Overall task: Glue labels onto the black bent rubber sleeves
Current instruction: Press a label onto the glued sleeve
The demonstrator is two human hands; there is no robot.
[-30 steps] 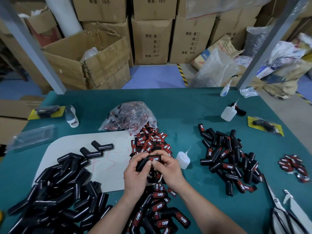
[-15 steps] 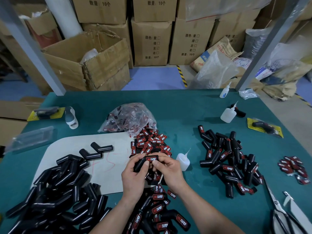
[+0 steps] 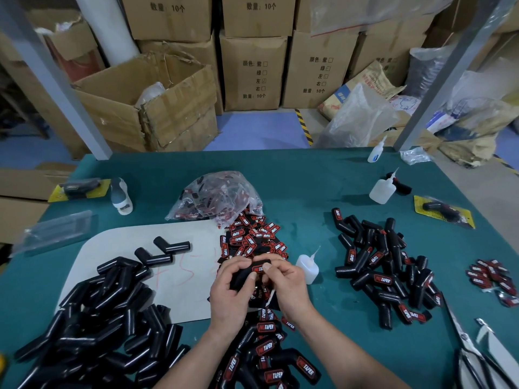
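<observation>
Near the bench's front edge, at its middle, my left hand (image 3: 230, 293) has its fingers clamped round a black bent sleeve (image 3: 247, 273). My right hand (image 3: 283, 279) pinches its fingers together on the red label (image 3: 257, 268) on that sleeve. I judge the rubber light, soft and squashy, so I'd grip beside the bend.
</observation>
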